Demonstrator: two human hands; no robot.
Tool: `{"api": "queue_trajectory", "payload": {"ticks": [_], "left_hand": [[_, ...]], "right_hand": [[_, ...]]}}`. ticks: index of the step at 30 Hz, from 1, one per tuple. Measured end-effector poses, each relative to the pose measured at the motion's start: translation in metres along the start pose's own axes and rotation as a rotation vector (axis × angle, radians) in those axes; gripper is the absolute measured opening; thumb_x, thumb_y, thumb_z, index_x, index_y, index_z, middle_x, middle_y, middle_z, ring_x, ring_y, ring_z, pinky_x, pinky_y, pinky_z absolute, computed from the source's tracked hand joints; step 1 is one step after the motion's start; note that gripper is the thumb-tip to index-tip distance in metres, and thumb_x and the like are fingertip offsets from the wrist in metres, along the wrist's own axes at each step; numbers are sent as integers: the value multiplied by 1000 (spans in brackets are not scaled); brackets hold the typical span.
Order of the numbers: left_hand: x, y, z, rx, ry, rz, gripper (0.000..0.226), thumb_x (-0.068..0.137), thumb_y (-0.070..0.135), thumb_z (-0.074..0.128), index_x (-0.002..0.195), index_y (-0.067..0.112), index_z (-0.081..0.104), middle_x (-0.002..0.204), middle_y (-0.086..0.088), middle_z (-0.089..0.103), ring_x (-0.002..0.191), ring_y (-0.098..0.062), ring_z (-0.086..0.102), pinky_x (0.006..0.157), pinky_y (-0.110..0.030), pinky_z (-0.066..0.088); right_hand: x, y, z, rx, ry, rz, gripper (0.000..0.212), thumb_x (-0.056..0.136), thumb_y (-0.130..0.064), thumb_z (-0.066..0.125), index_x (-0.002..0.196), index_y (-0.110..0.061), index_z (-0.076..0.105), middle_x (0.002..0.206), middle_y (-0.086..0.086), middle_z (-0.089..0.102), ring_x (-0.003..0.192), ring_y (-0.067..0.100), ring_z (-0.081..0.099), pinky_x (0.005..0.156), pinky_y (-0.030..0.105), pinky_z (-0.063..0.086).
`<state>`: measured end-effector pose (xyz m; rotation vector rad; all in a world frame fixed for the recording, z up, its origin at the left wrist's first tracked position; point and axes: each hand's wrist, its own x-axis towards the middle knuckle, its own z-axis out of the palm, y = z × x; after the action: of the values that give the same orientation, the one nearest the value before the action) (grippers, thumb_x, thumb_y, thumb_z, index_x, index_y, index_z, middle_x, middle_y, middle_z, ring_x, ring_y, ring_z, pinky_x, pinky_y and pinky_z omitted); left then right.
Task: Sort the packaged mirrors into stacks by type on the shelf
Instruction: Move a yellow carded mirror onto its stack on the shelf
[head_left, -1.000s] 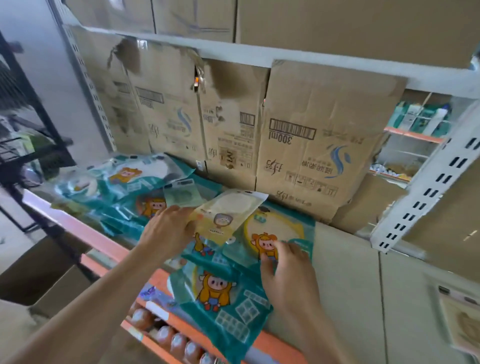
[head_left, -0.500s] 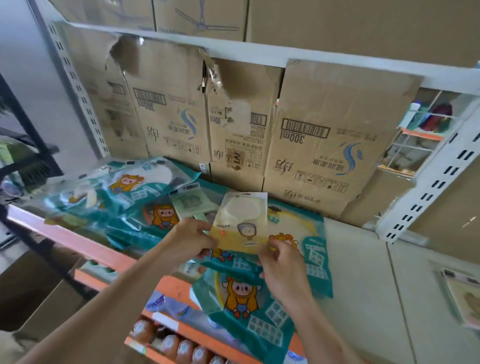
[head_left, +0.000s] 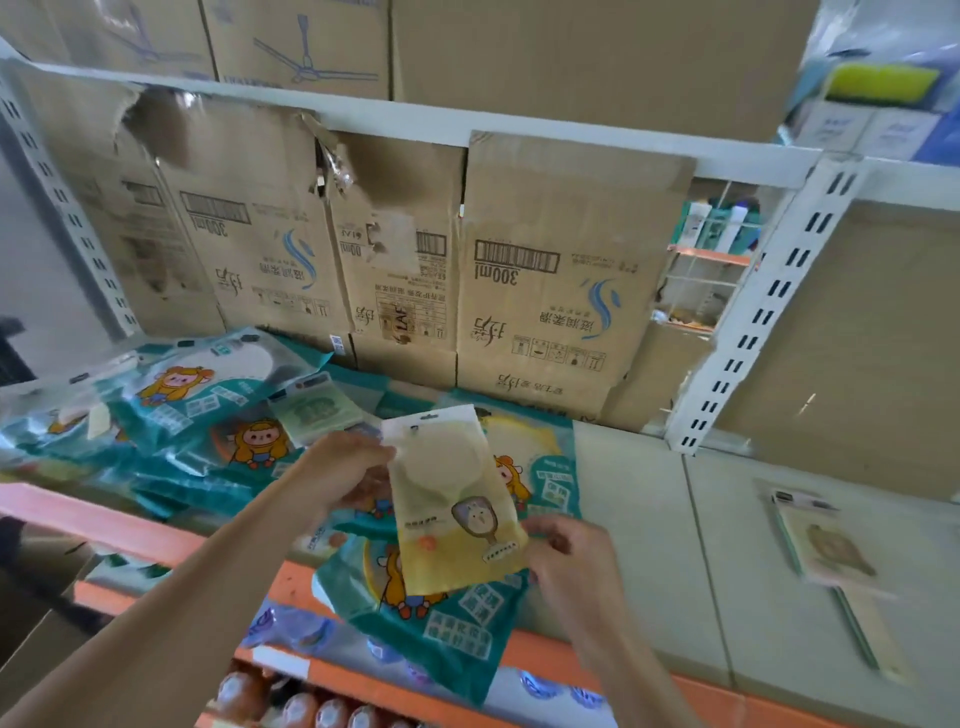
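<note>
The yellow packet (head_left: 452, 499), with a round mirror showing through its top half, is held tilted above the near middle of the shelf (head_left: 639, 545). Right under it a teal packet (head_left: 441, 623) with a cartoon figure hangs over the shelf's orange front edge, and a second teal one (head_left: 545, 467) lies just behind. To the left, a loose pile of teal packets (head_left: 171, 415) carries a small green packet (head_left: 317, 413). Cardboard boxes (head_left: 561, 280) stand along the far side. Well apart on the right, a beige packet (head_left: 831, 551) lies flat. Bottles (head_left: 311, 709) show on the shelf below.

The left hand (head_left: 348, 470) grips the yellow packet's upper left edge with curled fingers. The right hand (head_left: 566, 551) pinches its lower right corner.
</note>
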<state>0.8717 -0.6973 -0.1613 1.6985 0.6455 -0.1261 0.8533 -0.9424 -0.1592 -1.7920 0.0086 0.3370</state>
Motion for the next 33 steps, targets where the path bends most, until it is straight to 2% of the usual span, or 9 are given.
{"api": "queue_trajectory", "payload": {"ticks": [2, 6, 10, 14, 16, 19, 24, 26, 33], "left_hand": [[3, 4, 5, 15, 26, 1, 17, 89, 18, 60, 99, 6, 64, 93, -20, 72, 78, -29, 66, 75, -37, 52], [5, 9, 22, 117, 86, 7, 16, 87, 22, 63, 90, 6, 65, 81, -16, 72, 61, -22, 60, 50, -25, 40], [3, 10, 40, 99, 97, 55, 12, 84, 13, 65, 86, 1, 66, 73, -21, 69, 61, -27, 59, 57, -33, 42], [0, 11, 47, 113, 177, 103, 7, 89, 14, 60, 91, 8, 59, 70, -12, 62, 42, -16, 50, 33, -20, 34], [0, 11, 46, 91, 201, 129, 11, 90, 17, 62, 97, 10, 60, 76, -15, 64, 49, -19, 50, 40, -23, 38], [-6, 14, 51, 71, 184, 170, 8, 91, 18, 63, 84, 15, 60, 80, -14, 66, 57, -20, 56, 54, -30, 41], [-17, 25, 80, 12, 102, 216, 11, 91, 20, 62, 95, 10, 62, 82, -9, 68, 66, -19, 61, 60, -29, 49], [-21, 27, 96, 1, 66, 220, 12, 91, 19, 62, 97, 8, 62, 81, -9, 68, 66, -18, 60, 62, -29, 51], [-52, 37, 166, 1, -98, 273, 13, 92, 10, 59, 103, 2, 58, 76, -10, 63, 56, -17, 55, 45, -21, 49]], "right_hand": [[-5, 8, -10, -23, 33, -2, 36, 75, 8, 53, 58, -19, 71, 46, -8, 58, 44, 1, 47, 44, 16, 36], [-17, 27, -28, -79, 52, 33, 27, 75, 5, 49, 66, -12, 69, 43, -5, 53, 43, 7, 42, 42, 18, 31], [-24, 42, -36, -65, -8, 96, 20, 79, 0, 54, 68, -9, 68, 44, -4, 51, 41, 8, 40, 43, 21, 32], [-25, 60, -35, -232, 21, 56, 28, 80, -13, 60, 52, -13, 53, 48, 2, 48, 46, 13, 36, 42, 22, 26], [-29, 63, -37, -288, 38, 12, 34, 80, -12, 58, 48, -12, 49, 46, 1, 45, 44, 10, 35, 43, 24, 27], [-42, 65, -48, -150, 49, 13, 44, 83, -2, 55, 42, -16, 48, 38, -2, 46, 34, 8, 36, 38, 19, 28], [-67, 72, -74, 87, 86, 42, 23, 88, 1, 51, 68, 3, 60, 44, 2, 50, 38, 11, 38, 39, 21, 31], [-78, 76, -87, 134, 116, 45, 22, 90, -1, 52, 70, 2, 61, 47, 4, 50, 40, 11, 38, 40, 21, 31], [-125, 98, -132, 197, 251, 75, 26, 92, -1, 53, 68, -7, 59, 49, 3, 53, 40, 9, 41, 42, 20, 32]]}}
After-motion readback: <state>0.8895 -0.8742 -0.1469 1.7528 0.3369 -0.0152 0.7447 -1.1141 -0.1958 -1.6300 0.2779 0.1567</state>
